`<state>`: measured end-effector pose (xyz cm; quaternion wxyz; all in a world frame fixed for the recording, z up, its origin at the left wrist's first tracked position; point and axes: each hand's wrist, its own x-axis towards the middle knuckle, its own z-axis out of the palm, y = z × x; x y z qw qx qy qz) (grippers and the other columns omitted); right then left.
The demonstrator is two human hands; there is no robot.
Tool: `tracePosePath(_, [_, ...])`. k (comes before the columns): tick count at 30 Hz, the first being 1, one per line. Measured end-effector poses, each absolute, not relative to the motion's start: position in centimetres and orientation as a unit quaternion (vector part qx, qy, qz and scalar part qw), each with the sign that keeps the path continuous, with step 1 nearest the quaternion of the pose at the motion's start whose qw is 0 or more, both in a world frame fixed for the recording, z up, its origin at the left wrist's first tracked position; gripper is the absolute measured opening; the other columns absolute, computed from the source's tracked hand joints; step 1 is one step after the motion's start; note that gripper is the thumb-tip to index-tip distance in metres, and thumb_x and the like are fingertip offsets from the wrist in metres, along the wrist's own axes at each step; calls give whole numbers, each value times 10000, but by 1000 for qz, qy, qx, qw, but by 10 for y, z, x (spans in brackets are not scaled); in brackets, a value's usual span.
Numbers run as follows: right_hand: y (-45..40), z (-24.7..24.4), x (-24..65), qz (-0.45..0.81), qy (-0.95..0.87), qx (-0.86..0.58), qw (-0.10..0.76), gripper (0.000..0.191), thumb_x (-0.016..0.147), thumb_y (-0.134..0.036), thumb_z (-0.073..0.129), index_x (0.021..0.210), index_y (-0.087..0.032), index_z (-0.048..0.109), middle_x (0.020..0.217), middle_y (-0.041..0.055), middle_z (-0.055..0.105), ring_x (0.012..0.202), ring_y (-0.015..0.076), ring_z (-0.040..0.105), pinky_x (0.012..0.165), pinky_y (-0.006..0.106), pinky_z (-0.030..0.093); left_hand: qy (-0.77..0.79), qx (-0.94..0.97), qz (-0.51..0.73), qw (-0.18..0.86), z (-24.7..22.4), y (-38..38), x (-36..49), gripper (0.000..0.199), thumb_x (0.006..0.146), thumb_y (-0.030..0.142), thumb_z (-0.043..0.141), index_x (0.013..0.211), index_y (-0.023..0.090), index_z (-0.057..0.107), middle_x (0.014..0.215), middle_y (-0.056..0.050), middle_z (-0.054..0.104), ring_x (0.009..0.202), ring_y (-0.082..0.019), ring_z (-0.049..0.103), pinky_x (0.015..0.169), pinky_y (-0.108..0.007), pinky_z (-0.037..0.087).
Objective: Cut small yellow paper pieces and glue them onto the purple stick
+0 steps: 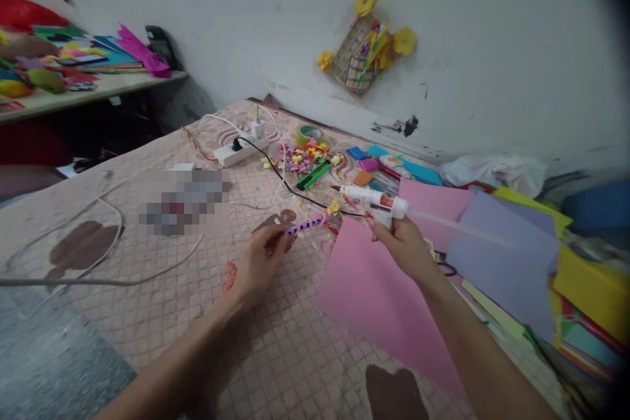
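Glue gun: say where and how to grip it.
The glue gun is probably best gripped by its lower handle, from the right, as the right hand holds it: the nozzle points left, and the glue stick juts from the rear.

The person's bare left forearm (191, 344) reaches in from the near left, slanting toward the far right, and ends in the left hand (263, 254), which sits around the middle with its fingers (278, 235) drawn together in a pinch. The bare right forearm (475, 331) comes from the near right and angles toward the far left; the right hand (404, 246) is curled in a grip, though its exact finger bend is hard to make out.
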<state>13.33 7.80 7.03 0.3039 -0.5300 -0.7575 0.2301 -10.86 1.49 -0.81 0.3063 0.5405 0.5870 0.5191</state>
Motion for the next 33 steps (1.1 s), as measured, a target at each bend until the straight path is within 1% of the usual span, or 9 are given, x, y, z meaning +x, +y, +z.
tracePosePath(4, [88,66,135,239,-727,-547,339,211,802,-373,469,748,-174,514,642,11,538,570,149,512,534,260,431,579,522,531,333,-4,13,-113,297,811,333,528,1051,177,609,908,-62,703,789,-179,670,698,-287,542])
tracePosePath(11, [109,49,139,262,-697,-546,384,234,784,-384,494,810,-154,532,636,13,546,556,150,507,539,261,425,610,510,523,308,0,0,-128,376,795,399,522,1071,156,598,633,-18,660,475,-128,569,447,-235,445])
tracePosePath(15, [116,45,141,284,-679,-552,392,241,774,-404,503,728,-168,529,568,5,539,534,150,492,516,252,397,678,588,382,219,-2,-17,-143,390,790,399,524,1110,178,538,789,-39,673,611,-159,617,568,-267,464])
tracePosePath(19, [119,41,143,290,-679,-549,392,266,772,-420,496,693,-169,532,522,-2,536,493,145,488,494,249,383,720,641,252,89,15,-36,-155,433,785,441,503,1153,213,515,953,-75,647,667,-192,617,559,-276,427])
tracePosePath(21, [120,38,144,286,-678,-549,396,259,768,-409,494,710,-163,547,529,-3,541,499,145,488,502,252,380,715,649,253,62,29,-42,-152,334,813,428,458,1045,212,562,937,-66,636,644,-178,600,549,-270,408])
tracePosePath(24, [122,32,142,267,-674,-555,408,248,758,-377,498,807,-146,575,599,8,566,551,154,493,541,264,387,646,691,305,109,49,-35,-132,291,844,409,412,722,199,572,737,-26,602,601,-147,559,545,-254,397])
tracePosePath(27, [123,28,136,244,-666,-564,421,269,754,-329,499,920,-133,576,765,46,608,689,181,527,647,294,412,569,720,347,193,57,-7,-97,333,821,411,455,587,187,535,566,-7,538,528,-136,509,488,-245,364])
tracePosePath(30, [124,27,129,233,-668,-569,420,220,752,-273,505,903,-137,588,847,62,618,786,197,534,726,305,412,513,705,390,295,54,29,-60,228,763,393,537,788,177,607,698,-25,626,596,-145,567,538,-248,427])
tracePosePath(33, [124,29,126,221,-666,-577,417,165,744,-210,524,879,-146,596,895,62,621,854,200,527,789,305,399,491,669,406,382,42,62,-30,315,722,405,550,884,141,609,847,-80,655,676,-169,603,578,-274,474])
